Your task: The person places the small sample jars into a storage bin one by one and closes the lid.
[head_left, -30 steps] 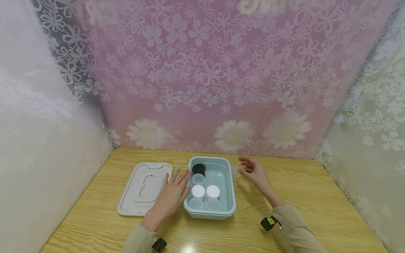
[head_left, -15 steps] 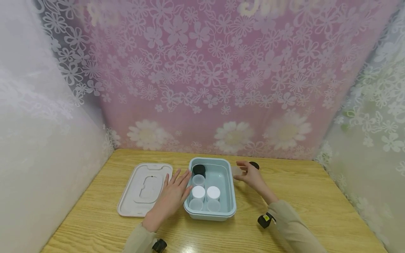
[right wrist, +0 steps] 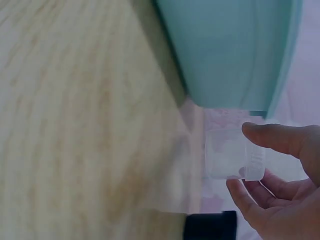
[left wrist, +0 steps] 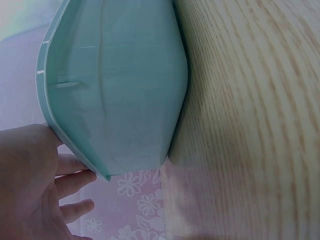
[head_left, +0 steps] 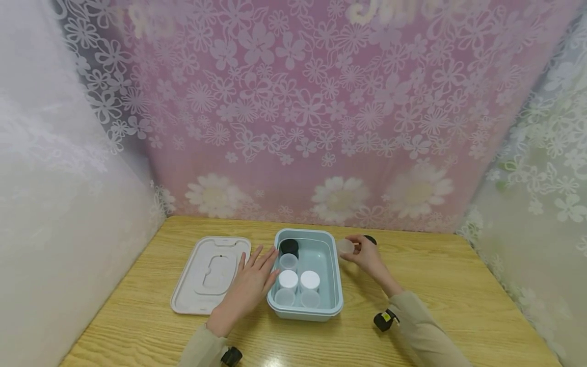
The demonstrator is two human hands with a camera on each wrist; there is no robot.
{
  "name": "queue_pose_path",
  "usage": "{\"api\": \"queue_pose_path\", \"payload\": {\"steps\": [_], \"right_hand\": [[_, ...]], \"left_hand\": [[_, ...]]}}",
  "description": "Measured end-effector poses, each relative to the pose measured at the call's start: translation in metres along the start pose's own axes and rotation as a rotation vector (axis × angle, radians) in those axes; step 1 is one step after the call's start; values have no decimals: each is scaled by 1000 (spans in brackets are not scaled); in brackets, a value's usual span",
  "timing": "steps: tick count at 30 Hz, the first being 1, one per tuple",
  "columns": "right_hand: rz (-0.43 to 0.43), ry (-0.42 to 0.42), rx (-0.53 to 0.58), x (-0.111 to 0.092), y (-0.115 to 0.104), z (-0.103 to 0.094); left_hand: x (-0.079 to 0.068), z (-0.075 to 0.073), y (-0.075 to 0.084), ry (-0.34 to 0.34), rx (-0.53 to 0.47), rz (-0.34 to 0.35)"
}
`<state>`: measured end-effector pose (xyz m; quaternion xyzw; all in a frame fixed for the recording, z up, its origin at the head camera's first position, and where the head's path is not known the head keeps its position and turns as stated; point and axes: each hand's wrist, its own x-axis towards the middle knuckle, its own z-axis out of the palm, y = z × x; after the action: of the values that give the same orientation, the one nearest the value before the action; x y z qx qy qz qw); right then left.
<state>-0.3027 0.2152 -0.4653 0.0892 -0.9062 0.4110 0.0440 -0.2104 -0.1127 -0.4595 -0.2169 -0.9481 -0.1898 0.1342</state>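
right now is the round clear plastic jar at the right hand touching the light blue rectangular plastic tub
Apart: right wrist view shows a gap between jar and tub.

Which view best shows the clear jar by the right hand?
The right wrist view: the clear jar shows large and side-on, ribbed end included. The head view shows it small, beside the right hand; the left wrist view misses it.

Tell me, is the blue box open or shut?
Open: from above, jars show inside the box, and a white lid lies flat on the table beside it.
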Motion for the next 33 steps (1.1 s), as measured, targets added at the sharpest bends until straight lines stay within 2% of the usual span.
{"api": "queue_pose_path", "payload": {"steps": [5, 13, 19, 24, 33], "right_hand": [[-34, 30, 41, 2, -4, -10], [-11, -19, 99, 3, -18, -28], [-85, -1, 95, 2, -35, -39], [-141, -12, 91, 4, -48, -42], [-198, -113, 129, 12, -64, -32]], "left_hand": [[0, 0, 0, 7, -8, 5], [0, -1, 1, 9, -6, 7], [-1, -2, 2, 20, -4, 12], [0, 0, 1, 17, -1, 9], [0, 1, 0, 19, 6, 11]]}}
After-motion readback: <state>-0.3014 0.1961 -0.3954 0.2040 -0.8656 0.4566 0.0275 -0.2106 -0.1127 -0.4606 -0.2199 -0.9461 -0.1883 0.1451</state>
